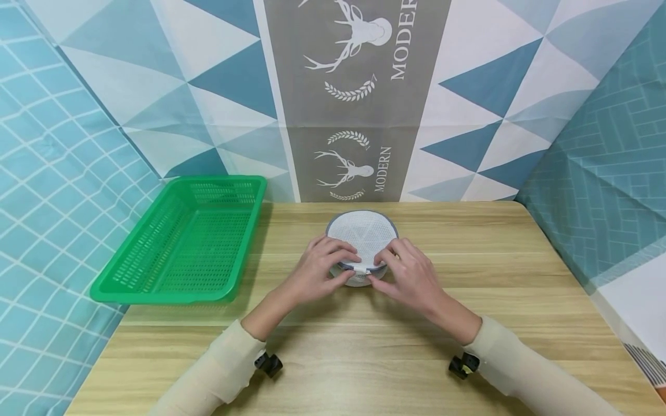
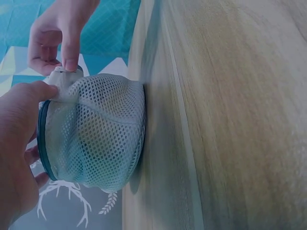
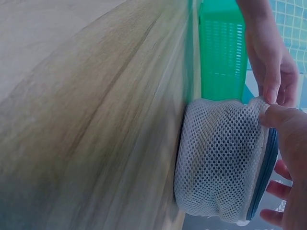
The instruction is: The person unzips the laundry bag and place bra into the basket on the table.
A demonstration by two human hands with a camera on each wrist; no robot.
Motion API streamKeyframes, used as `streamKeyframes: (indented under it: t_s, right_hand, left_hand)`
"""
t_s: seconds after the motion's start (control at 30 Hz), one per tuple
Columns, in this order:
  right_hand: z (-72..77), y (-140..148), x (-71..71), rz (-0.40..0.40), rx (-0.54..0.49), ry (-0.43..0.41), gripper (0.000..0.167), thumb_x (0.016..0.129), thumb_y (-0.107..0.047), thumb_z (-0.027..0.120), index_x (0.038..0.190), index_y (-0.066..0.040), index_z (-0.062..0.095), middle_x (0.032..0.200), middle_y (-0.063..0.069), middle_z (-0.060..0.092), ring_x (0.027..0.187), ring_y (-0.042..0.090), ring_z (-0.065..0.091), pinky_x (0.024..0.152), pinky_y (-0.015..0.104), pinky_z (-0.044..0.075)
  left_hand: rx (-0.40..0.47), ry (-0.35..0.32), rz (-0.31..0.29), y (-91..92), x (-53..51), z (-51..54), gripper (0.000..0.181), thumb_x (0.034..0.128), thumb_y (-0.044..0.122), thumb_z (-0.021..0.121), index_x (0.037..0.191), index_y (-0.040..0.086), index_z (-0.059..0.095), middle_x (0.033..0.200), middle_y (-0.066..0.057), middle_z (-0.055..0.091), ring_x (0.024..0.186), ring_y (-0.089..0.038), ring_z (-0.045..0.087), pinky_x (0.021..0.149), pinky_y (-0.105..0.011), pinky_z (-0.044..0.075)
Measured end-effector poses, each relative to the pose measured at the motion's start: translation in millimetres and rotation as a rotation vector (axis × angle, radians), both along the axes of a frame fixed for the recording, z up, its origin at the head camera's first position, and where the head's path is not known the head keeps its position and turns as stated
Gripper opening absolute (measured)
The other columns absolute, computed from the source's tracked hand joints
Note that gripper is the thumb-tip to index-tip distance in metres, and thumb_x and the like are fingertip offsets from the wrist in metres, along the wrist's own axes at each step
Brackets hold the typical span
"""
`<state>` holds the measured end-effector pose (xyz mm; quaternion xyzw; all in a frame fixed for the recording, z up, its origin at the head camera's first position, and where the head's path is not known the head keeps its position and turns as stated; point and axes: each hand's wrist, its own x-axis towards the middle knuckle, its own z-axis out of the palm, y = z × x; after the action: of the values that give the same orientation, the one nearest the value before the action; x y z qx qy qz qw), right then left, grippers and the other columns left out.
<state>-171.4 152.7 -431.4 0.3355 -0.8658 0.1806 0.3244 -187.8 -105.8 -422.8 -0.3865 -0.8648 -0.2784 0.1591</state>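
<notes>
A round white mesh laundry bag (image 1: pixel 363 231) with a dark blue-grey zipper edge stands upright on the table. My left hand (image 1: pixel 324 267) pinches the front of its rim, thumb below and fingers over the top. From the other side, my right hand (image 1: pixel 410 274) pinches the rim beside a small white tab (image 1: pixel 361 270). In the left wrist view the mesh side wall (image 2: pixel 103 129) looks slightly creased, and both thumbs meet near the tab. Seen from the right wrist, the bag (image 3: pixel 216 158) rests its base on the table. Whether a zipper pull is between the fingers is hidden.
A green plastic basket (image 1: pixel 240 271) with slotted walls stands to the left on the wooden table (image 1: pixel 343 358). A patterned wall covering (image 1: pixel 359 115) rises behind the table's back edge. Small black cameras (image 1: pixel 268 364) are strapped at both wrists.
</notes>
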Motion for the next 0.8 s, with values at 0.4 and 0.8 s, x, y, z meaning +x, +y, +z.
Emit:
streamKeyframes:
  t_s: [0.4,0.8]
  right_hand:
    - [4.0,4.0,-0.3,0.062,0.012,0.012,0.015,0.084,-0.016,0.092,0.093,-0.014,0.081,0.094,0.003,0.071,0.09,0.021,0.063,0.07,0.033,0.055]
    - [7.3,5.2,1.2,0.155,-0.013,0.021,0.02,0.082,-0.011,0.097,0.093,-0.015,0.08,0.094,0.0,0.071,0.088,0.017,0.065,0.069,0.031,0.057]
  left_hand:
    - [0.009,0.016,0.025,0.5,0.6,-1.2,0.02,0.097,0.02,0.087,0.116,0.018,0.083,0.13,-0.002,0.081,0.129,-0.025,0.07,0.128,-0.072,0.044]
    - [-0.031,0.307,0.019,9.2,3.2,-1.7,0.02,0.0908,0.023,0.095,0.107,0.021,0.084,0.113,0.006,0.084,0.111,-0.016,0.072,0.095,-0.041,0.056]
